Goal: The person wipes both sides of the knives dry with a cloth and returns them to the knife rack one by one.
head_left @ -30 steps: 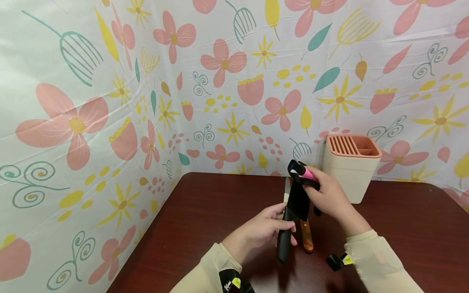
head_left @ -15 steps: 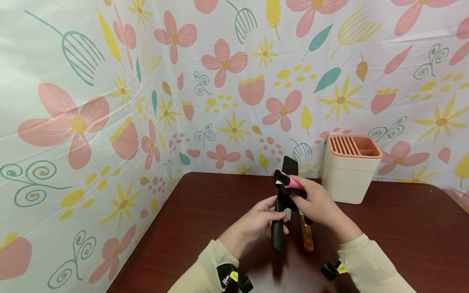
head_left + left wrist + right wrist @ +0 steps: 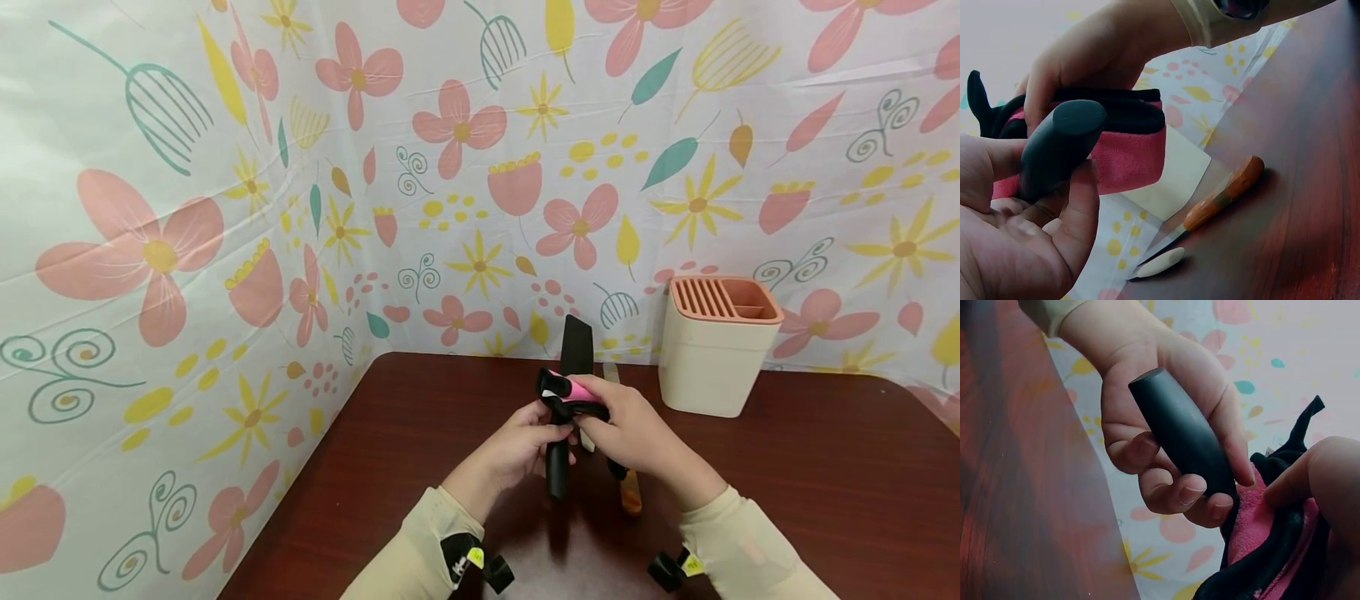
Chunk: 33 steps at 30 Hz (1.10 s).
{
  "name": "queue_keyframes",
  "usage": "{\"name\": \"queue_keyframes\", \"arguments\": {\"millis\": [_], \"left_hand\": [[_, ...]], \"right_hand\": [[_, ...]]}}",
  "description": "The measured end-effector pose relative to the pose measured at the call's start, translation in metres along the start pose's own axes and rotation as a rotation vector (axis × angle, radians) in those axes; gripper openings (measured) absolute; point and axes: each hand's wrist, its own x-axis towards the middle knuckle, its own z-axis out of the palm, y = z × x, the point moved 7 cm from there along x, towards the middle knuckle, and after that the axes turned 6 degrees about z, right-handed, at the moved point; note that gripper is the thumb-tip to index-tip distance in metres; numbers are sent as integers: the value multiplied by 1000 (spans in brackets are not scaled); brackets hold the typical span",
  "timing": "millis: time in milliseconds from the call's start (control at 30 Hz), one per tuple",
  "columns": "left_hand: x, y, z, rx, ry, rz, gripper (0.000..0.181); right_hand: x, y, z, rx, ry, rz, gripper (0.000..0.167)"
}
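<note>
My left hand [image 3: 513, 450] grips the black handle [image 3: 1063, 150] of a broad, black-bladed kitchen knife [image 3: 576, 346], held tilted above the table. A folded pink cloth with black edging [image 3: 1132, 164] is in my right hand [image 3: 633, 429], whose fingers hold it against the blade close to the handle. The blade's end stands out beyond the cloth in the head view; the part under the cloth is hidden. Below the hands lie a knife with an orange-brown wooden handle [image 3: 1217, 199] and a white-handled knife [image 3: 1161, 262], both partly covered in the head view.
A cream utensil holder [image 3: 705, 367] with a slotted orange top stands at the back right of the dark red-brown table [image 3: 420, 417]. Flower-patterned sheeting [image 3: 465, 208] hangs behind the table and along its left side. A camera is strapped to each wrist.
The cloth in my right hand has gone from the blade's far end down to near the handle, baring the tip. Both hands and the knife have shifted left.
</note>
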Motion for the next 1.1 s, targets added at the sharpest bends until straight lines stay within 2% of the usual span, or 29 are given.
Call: {"name": "queue_keyframes", "arguments": {"millis": [233, 433, 633, 800, 933, 1100], "left_hand": [[0, 0, -1, 18, 2, 0, 32], [1, -1, -2, 22, -4, -3, 31], [1, -3, -2, -26, -35, -21, 31], [-1, 0, -2, -59, -60, -29, 32], [-4, 3, -2, -76, -66, -20, 35], [-5, 11, 2, -89, -95, 7, 39]], "right_hand": [[-1, 2, 1, 30, -8, 19, 47], [-1, 4, 4, 12, -4, 56, 47], [-1, 4, 4, 5, 21, 57, 45], [-2, 3, 5, 26, 9, 70, 44], [-3, 0, 2, 28, 19, 51, 42], [-4, -8, -17, 34, 84, -7, 37]]}}
